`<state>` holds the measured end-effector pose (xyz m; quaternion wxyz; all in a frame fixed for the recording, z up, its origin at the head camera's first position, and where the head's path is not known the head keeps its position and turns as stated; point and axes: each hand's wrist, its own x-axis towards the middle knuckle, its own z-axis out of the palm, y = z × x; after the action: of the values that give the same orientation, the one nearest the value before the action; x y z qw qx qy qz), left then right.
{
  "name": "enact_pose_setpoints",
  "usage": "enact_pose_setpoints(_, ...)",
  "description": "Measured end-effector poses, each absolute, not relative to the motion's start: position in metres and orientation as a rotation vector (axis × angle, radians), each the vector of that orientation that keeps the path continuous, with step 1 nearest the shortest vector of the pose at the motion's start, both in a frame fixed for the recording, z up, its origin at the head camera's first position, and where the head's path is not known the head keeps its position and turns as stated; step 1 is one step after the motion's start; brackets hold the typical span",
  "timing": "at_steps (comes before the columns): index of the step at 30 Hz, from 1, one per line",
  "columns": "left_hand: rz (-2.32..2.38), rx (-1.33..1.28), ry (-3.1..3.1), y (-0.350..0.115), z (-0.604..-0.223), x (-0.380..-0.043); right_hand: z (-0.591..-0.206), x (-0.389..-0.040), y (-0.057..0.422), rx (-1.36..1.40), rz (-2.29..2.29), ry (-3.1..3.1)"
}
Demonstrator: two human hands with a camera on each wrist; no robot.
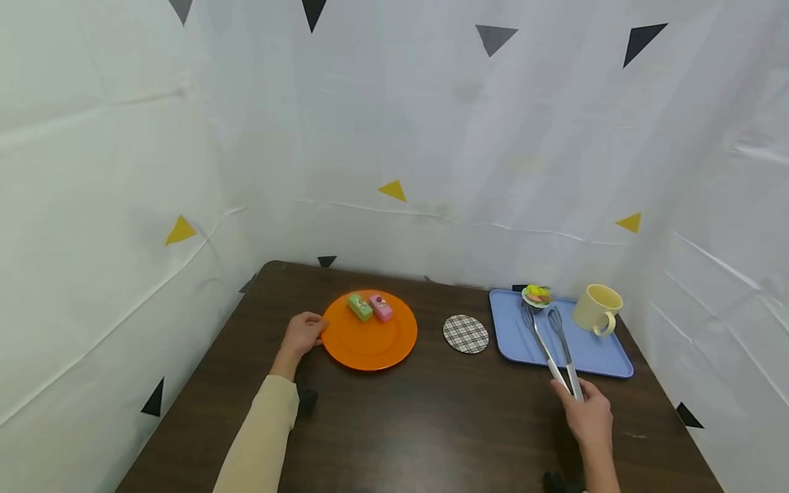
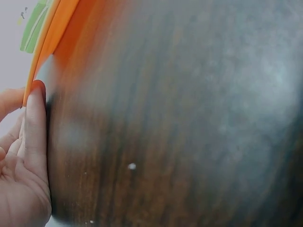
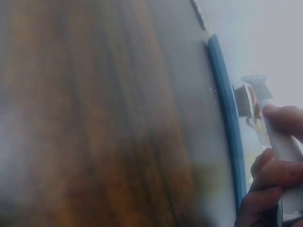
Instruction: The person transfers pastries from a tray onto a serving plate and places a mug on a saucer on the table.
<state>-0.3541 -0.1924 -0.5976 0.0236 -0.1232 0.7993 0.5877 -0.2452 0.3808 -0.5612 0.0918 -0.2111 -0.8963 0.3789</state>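
Observation:
My left hand [image 1: 303,333] pinches the left rim of an orange plate [image 1: 370,350]; the left wrist view shows a finger [image 2: 36,123] under the rim. On the plate lie a small green cake-like block [image 1: 360,308] and a pink one [image 1: 381,308]. My right hand [image 1: 590,414] grips tongs [image 1: 573,380] with white handles and grey metal ends. The tongs' arms are spread, their tips over a blue tray [image 1: 518,342], close to a small cup-shaped item [image 1: 536,295] with yellow and orange topping. Whether the tips touch it, I cannot tell.
A pale yellow mug [image 1: 596,308] stands on the tray's right side. Between plate and tray lies a round checked coaster [image 1: 466,334]. The dark wooden table [image 1: 431,424] is bordered by white sheeting at the back and sides.

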Motion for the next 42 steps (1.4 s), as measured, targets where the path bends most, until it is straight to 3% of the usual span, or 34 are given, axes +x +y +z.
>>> enact_pose_setpoints(42,1.806,-0.449,2.470,-0.190,-0.596,-0.357,-0.546,-0.304,0.390,-0.649,1.176,-2.747)
